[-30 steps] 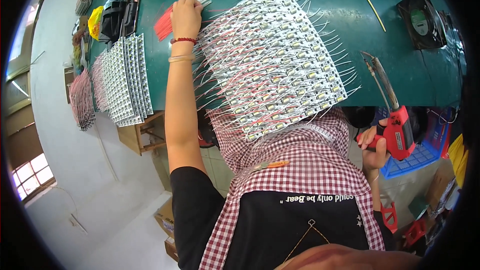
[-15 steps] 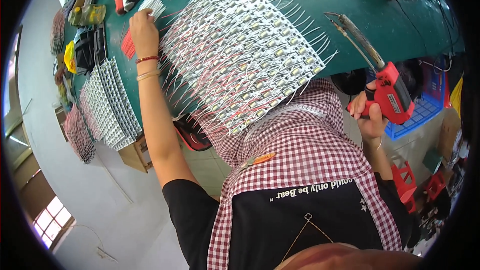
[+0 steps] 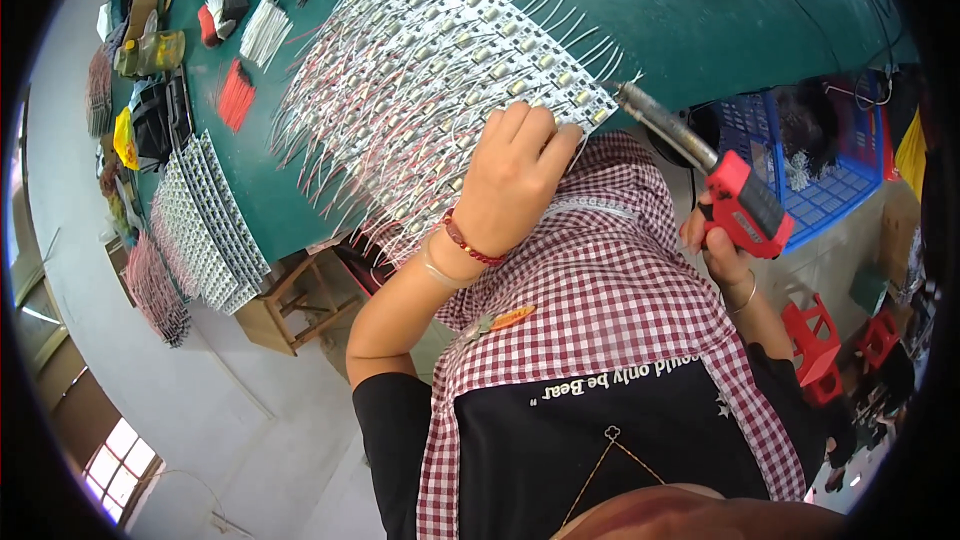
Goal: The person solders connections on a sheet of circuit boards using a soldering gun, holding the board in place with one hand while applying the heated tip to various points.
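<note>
1. I wear a black T-shirt (image 3: 540,440), its short left sleeve (image 3: 388,415) ending above my elbow.
2. White lettering (image 3: 610,382) crosses my chest, with small pale stars (image 3: 723,403) beside it.
3. Over that goes my maroon-and-white checked apron (image 3: 625,290), with broad matching straps (image 3: 440,455), a whitish trim (image 3: 600,206) and an orange patch (image 3: 513,317).
4. My thin gold-coloured chain (image 3: 590,476) carries a clover-shaped pendant (image 3: 612,432).
5. My left hand (image 3: 515,175) has a red beaded bracelet (image 3: 470,245) and a pale bangle (image 3: 437,270) at its wrist.
6. My right hand (image 3: 724,258) has one thin bangle (image 3: 748,297).

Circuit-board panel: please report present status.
Left hand over circuit-board panel, near edge. Right hand gripping red soldering gun, tip by corner. Red and white wires crowd the panel.
</note>
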`<action>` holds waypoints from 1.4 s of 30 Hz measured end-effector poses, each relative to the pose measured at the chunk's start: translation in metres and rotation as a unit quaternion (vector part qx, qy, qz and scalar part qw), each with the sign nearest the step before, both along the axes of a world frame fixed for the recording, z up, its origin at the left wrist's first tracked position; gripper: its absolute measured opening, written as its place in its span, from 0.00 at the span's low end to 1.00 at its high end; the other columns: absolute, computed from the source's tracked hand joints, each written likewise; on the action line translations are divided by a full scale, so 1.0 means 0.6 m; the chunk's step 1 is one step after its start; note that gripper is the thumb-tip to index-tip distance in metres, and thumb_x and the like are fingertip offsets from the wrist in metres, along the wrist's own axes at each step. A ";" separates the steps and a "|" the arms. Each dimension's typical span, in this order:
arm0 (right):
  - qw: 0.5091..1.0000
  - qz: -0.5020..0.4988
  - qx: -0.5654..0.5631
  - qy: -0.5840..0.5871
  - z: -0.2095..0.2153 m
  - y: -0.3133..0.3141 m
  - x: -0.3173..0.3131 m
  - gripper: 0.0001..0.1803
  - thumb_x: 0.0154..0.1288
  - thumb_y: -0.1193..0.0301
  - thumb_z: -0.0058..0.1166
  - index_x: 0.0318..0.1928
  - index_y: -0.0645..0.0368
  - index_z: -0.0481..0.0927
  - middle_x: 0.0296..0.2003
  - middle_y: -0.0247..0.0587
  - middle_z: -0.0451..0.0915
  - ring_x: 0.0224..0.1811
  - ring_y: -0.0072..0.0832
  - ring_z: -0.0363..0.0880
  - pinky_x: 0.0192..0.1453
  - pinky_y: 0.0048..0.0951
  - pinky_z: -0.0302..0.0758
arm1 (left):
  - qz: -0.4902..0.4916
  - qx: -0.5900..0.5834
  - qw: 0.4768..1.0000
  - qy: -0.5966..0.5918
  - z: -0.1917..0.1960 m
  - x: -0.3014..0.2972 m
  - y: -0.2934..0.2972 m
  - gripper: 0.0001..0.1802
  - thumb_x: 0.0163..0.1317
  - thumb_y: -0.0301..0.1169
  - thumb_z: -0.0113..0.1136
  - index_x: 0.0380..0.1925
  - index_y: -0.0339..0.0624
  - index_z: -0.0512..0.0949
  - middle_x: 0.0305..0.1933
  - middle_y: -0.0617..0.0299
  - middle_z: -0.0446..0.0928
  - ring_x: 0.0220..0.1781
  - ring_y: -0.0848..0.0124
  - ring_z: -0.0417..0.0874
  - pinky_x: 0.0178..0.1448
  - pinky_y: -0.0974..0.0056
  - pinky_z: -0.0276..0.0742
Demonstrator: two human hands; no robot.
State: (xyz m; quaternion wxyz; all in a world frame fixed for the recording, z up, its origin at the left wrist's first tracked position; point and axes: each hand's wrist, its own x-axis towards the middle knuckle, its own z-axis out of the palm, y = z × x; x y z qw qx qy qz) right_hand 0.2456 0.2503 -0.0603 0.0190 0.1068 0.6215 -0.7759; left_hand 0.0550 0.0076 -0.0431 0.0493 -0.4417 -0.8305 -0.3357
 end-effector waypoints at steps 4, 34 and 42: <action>0.997 0.023 0.008 -0.068 -0.002 0.006 0.034 0.20 0.68 0.58 0.55 0.49 0.63 0.73 0.25 0.35 0.73 0.28 0.24 0.72 0.36 0.28 0.71 | 0.003 0.002 1.000 -0.015 -0.013 0.002 0.003 0.13 0.49 0.19 0.63 0.37 0.40 0.80 0.28 0.60 0.67 0.32 0.62 0.71 0.38 0.59 0.68; 0.971 0.050 0.225 -0.057 -0.027 0.006 0.044 0.06 0.51 0.73 0.58 0.29 0.62 0.80 0.24 0.40 0.79 0.26 0.38 0.79 0.32 0.34 0.73 | -0.005 -0.058 0.995 0.075 -0.013 0.009 0.017 0.13 0.50 0.23 0.55 0.37 0.30 0.77 0.31 0.57 0.67 0.34 0.64 0.70 0.39 0.62 0.68; 0.980 0.056 0.180 -0.066 -0.009 0.008 0.037 0.11 0.56 0.65 0.59 0.29 0.61 0.80 0.23 0.38 0.78 0.25 0.34 0.78 0.31 0.32 0.72 | -0.002 -0.068 0.994 0.085 -0.013 0.012 0.019 0.13 0.50 0.24 0.54 0.36 0.30 0.77 0.30 0.58 0.66 0.34 0.64 0.69 0.39 0.62 0.68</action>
